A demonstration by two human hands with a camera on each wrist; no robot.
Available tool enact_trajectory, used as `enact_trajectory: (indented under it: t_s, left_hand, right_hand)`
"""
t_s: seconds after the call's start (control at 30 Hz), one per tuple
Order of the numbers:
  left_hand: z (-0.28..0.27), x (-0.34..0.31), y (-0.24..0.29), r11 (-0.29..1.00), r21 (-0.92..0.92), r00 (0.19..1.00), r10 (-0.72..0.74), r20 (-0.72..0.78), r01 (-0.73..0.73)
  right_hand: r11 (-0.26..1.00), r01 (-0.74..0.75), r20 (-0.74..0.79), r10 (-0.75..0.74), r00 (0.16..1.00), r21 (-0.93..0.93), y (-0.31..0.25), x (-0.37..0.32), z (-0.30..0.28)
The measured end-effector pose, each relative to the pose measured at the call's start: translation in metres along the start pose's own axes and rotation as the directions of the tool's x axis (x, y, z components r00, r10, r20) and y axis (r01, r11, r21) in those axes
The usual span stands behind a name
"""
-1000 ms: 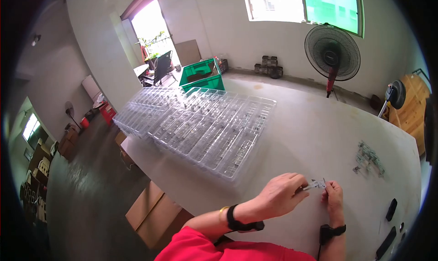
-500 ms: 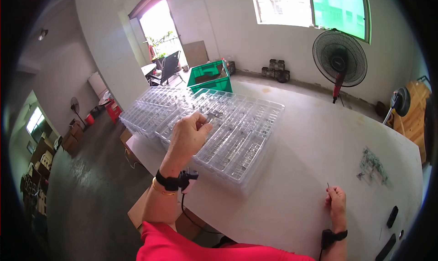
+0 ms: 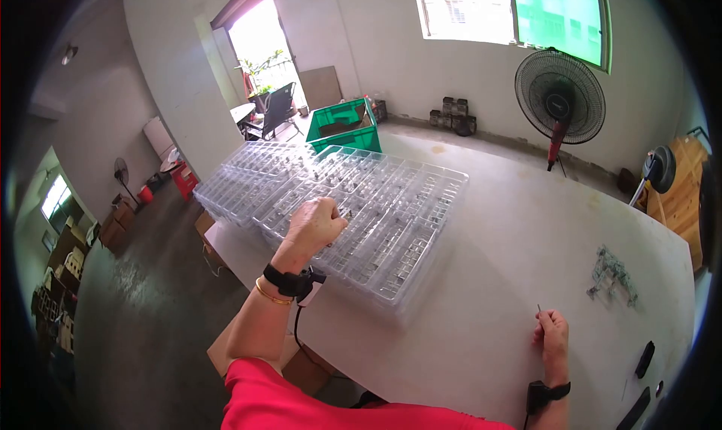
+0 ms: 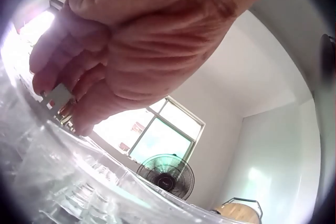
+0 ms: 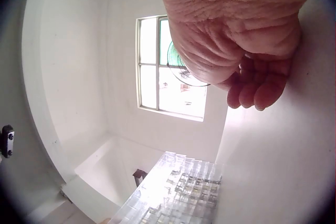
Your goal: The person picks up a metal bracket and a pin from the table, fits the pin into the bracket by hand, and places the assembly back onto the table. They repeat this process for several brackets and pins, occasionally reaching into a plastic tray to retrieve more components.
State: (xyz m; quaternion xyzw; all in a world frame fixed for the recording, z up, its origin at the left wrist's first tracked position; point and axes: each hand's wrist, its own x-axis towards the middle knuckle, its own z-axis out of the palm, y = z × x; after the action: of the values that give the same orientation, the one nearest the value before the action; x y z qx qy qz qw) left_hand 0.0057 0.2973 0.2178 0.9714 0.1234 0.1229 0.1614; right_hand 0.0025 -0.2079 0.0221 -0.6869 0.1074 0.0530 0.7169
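Observation:
Over the near part of the clear divided tray (image 3: pixel 376 279), the left hand (image 3: pixel 312 223) pinches a small metal piece. In the left wrist view this flat grey piece (image 4: pixel 60 96) sits between the thumb and fingertips of the left hand (image 4: pixel 142 40), just above the tray's clear wall. The right hand (image 3: pixel 553 336) rests low over the table at the right, pinching a thin small item (image 3: pixel 538 308) that points up. From the right wrist camera, the right hand (image 5: pixel 241 40) shows curled fingers; what it pinches is hidden there. Small metal parts fill the tray's compartments.
A loose pile of metal parts (image 3: pixel 613 276) lies on the table (image 3: pixel 496 242) at the right. Black objects (image 3: pixel 644 360) lie near its right edge. Behind the trays stands a green crate (image 3: pixel 342 127); beyond the table is a standing fan (image 3: pixel 560 95).
The left hand has moved from beside the right hand to over the tray, then slightly lower, with a metal piece. The right hand has stayed nearly in place.

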Motion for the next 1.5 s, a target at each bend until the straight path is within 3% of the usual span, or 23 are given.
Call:
enact_trajectory:
  t_s: [0.3, 0.37, 0.43, 0.5, 0.53, 0.57, 0.67, 0.7, 0.77, 0.83, 0.87, 0.93, 0.97, 1.0, 1.03, 1.07, 1.1, 1.17, 1.2, 1.27, 1.3, 1.37, 1.5]
  left_hand:
    - [0.013, -0.002, 0.005, 0.987, 0.15, 0.995, 0.063, -0.082, -0.05]
    - [0.017, -0.009, 0.012, 0.95, 0.3, 0.96, 0.162, -0.23, -0.088]
    - [0.01, -0.028, 0.037, 0.928, 0.275, 0.871, 0.341, -0.353, -0.252]
    - [0.013, -0.047, 0.076, 0.917, 0.059, 0.849, 0.39, -0.356, -0.396]
    - [0.012, -0.064, 0.104, 0.91, -0.089, 0.886, 0.366, -0.284, -0.405]
    - [0.015, -0.078, 0.124, 0.866, -0.185, 0.88, 0.43, -0.2, -0.465]
    - [0.046, -0.112, 0.163, 0.713, -0.432, 0.786, 0.618, 0.013, -0.553]
    - [0.058, -0.118, 0.175, 0.663, -0.521, 0.733, 0.673, 0.1, -0.538]
    - [0.085, -0.127, 0.201, 0.648, -0.68, 0.65, 0.687, 0.326, -0.343]
    - [0.125, -0.125, 0.216, 0.697, -0.698, 0.542, 0.655, 0.527, -0.165]
    - [0.149, -0.122, 0.219, 0.691, -0.702, 0.533, 0.664, 0.524, -0.17]
    - [0.198, -0.119, 0.22, 0.637, -0.767, 0.397, 0.687, 0.609, 0.075]
    - [0.214, -0.118, 0.219, 0.635, -0.77, 0.391, 0.692, 0.607, 0.072]
    - [0.229, -0.118, 0.218, 0.602, -0.78, 0.374, 0.694, 0.616, 0.168]
    - [0.238, -0.118, 0.217, 0.564, -0.782, 0.357, 0.696, 0.623, 0.264]
    - [0.244, -0.119, 0.215, 0.559, -0.786, 0.355, 0.701, 0.618, 0.263]
    - [0.248, -0.12, 0.214, 0.579, -0.772, 0.363, 0.682, 0.634, 0.261]
    - [0.253, -0.122, 0.212, 0.593, -0.762, 0.372, 0.667, 0.646, 0.26]
    - [0.253, -0.122, 0.21, 0.579, -0.765, 0.383, 0.663, 0.643, 0.281]
    - [0.254, -0.122, 0.208, 0.561, -0.773, 0.395, 0.665, 0.634, 0.297]
    - [0.254, -0.121, 0.206, 0.541, -0.778, 0.407, 0.663, 0.628, 0.32]
    - [0.257, -0.119, 0.203, 0.518, -0.786, 0.42, 0.665, 0.618, 0.337]
    - [0.263, -0.121, 0.199, 0.477, -0.796, 0.424, 0.675, 0.604, 0.374]
  right_hand:
    - [0.999, -0.022, -0.012, 0.022, 1.0, 0.025, -0.005, -0.003, 0.003]
    - [0.998, -0.03, -0.025, 0.028, 0.999, -0.047, -0.007, -0.003, 0.003]
    - [0.996, -0.076, -0.027, 0.075, 0.997, -0.049, -0.009, -0.002, 0.005]
    - [0.995, -0.055, -0.014, 0.054, 0.998, -0.089, 0.0, 0.005, 0.004]
    - [0.99, -0.082, -0.057, 0.076, 0.995, -0.118, -0.01, -0.001, 0.01]
    - [0.992, -0.077, 0.007, 0.078, 0.997, -0.101, -0.006, 0.001, 0.004]
    - [0.993, -0.102, 0.034, 0.101, 0.994, 0.052, -0.004, -0.003, 0.0]
    - [0.994, -0.093, -0.004, 0.094, 0.996, 0.058, -0.003, -0.002, 0.0]
    - [0.995, -0.036, 0.045, 0.032, 0.999, 0.088, -0.004, 0.0, -0.002]
    - [0.996, 0.028, 0.015, -0.03, 0.999, 0.085, -0.01, 0.002, -0.003]
    - [0.994, 0.082, 0.0, -0.083, 0.997, 0.076, -0.012, 0.002, -0.006]
    - [0.987, 0.158, -0.056, -0.158, 0.986, -0.011, -0.017, 0.01, -0.017]
    - [0.97, 0.224, -0.092, -0.233, 0.968, -0.097, -0.02, 0.017, -0.022]
    - [0.969, 0.225, -0.098, -0.235, 0.967, -0.101, -0.024, 0.026, -0.031]
    - [0.925, 0.256, -0.15, -0.305, 0.94, -0.279, -0.028, 0.036, -0.044]
    - [0.852, 0.266, -0.186, -0.381, 0.906, -0.452, -0.032, 0.046, -0.056]
    - [0.848, 0.266, -0.188, -0.385, 0.904, -0.458, -0.035, 0.056, -0.065]
    - [0.615, 0.27, -0.283, -0.651, 0.704, -0.741, -0.038, 0.077, -0.081]
    - [0.61, 0.271, -0.281, -0.654, 0.702, -0.745, -0.037, 0.089, -0.091]
    - [0.432, 0.294, -0.187, -0.778, 0.6, -0.853, -0.035, 0.116, -0.109]
    - [0.429, 0.295, -0.187, -0.782, 0.595, -0.854, -0.038, 0.128, -0.118]
    - [0.486, 0.194, -0.223, -0.672, 0.706, -0.852, -0.046, 0.147, -0.131]
    - [0.444, 0.166, -0.202, -0.669, 0.715, -0.881, -0.056, 0.16, -0.139]
